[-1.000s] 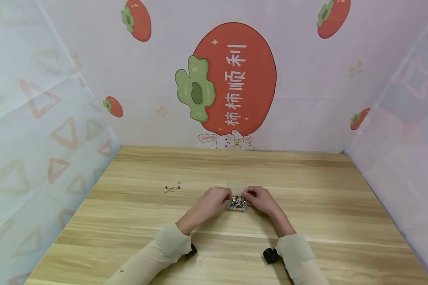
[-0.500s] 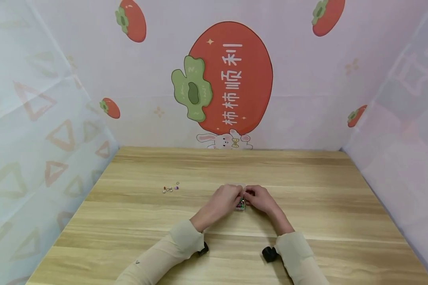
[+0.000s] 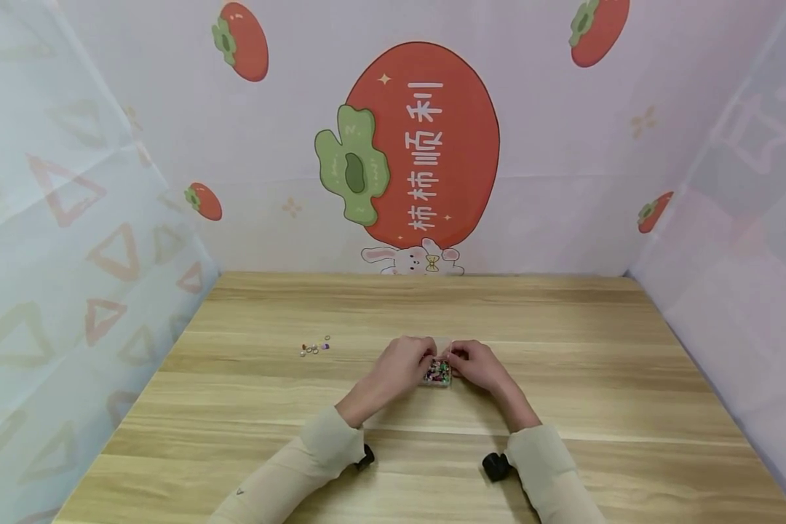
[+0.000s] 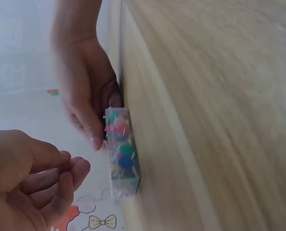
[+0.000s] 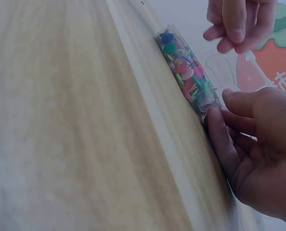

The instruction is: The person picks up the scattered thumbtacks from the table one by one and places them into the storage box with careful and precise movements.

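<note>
My left hand (image 3: 400, 364) has drawn back leftward, fingertips closed together, any hold unclear; right hand (image 3: 479, 365) pinches the clear box (image 3: 436, 383) by its right edge, lower centre of the head view, between both hands' fingers.

From the head, we look forward and down over the surface (image 3: 550, 342); from each wrist we peer along it, sideways and close, both sharing the box (image 5: 187, 72).

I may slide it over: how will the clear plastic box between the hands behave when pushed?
The clear plastic box looks stiff, given its straight walls. Lying low and flat on the table, it should probably slide rather than tip. Its jumbled, round-headed colourful pieces may shift.
</note>
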Demonstrator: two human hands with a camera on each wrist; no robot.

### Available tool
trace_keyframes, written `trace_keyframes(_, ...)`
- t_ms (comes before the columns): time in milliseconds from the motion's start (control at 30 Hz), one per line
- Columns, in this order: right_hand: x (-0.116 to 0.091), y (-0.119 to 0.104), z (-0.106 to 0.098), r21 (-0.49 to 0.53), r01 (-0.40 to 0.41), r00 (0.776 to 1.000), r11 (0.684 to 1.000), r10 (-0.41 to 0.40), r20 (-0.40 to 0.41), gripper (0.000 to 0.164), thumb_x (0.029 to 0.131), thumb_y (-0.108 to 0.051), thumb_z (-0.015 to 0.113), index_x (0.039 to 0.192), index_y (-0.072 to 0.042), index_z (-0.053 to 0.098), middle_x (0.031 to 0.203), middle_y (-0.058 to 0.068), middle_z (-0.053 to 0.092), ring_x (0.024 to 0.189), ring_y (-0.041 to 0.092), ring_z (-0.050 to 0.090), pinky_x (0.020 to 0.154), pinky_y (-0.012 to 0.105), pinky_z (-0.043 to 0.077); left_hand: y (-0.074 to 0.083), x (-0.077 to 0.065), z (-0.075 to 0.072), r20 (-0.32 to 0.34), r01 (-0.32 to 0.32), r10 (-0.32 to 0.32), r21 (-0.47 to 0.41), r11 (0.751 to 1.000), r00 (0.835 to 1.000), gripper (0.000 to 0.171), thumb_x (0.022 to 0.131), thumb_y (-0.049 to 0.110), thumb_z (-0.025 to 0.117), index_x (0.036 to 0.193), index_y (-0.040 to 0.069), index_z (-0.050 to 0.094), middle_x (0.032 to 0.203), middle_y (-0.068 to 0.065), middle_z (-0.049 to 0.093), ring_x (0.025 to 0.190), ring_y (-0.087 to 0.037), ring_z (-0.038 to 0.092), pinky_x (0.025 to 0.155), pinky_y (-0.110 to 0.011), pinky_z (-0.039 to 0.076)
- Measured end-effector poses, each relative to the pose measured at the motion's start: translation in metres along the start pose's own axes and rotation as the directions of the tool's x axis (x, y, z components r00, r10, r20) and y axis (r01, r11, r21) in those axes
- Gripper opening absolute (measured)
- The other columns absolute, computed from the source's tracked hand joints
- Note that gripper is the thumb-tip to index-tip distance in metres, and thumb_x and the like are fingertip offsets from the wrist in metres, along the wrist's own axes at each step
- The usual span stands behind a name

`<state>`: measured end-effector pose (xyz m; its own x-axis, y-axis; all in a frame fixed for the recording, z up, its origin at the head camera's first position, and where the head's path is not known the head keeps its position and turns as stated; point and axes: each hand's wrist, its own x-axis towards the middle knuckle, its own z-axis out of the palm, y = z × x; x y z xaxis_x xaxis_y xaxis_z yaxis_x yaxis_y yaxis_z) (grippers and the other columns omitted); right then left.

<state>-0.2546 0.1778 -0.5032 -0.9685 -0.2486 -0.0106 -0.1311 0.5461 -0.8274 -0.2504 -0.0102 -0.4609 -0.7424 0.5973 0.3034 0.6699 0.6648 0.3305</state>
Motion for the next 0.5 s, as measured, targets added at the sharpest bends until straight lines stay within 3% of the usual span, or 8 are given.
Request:
trace_keyframes(233,0.001,0.0,0.001,-0.028,0.004,1.0,1.0,-0.005,-0.021,0.016,0.095,-0.019,0.059,0.09,-0.009,0.07,0.076,0.002,0.063,0.067,0.013,0.054,0.065,0.03,0.048,-0.018,-0.018,-0.016,-0.025,0.039,-0.039,-0.023,0.999,0.999,0.009,0.087,0.006,0.061,0.088,0.007,0.07,0.077,-0.001,0.07,0.062,-0.007,0.055,0.057,-0.022,0.05)
trace_keyframes(500,0.0,-0.001,0.003,-0.053,-0.005,0.999,0.999,0.004,-0.032,0.015,0.094,-0.019,0.059,0.091,-0.009,0.07,0.076,0.002,0.063,0.067,0.014,0.054,0.065,0.031,0.048,-0.052,-0.043,-0.032,-0.042,0.118,-0.119,-0.025,0.993,0.992,0.007,0.085,0.003,0.063,0.086,0.005,0.069,0.075,-0.001,0.067,0.062,-0.008,0.052,0.056,-0.024,0.048)
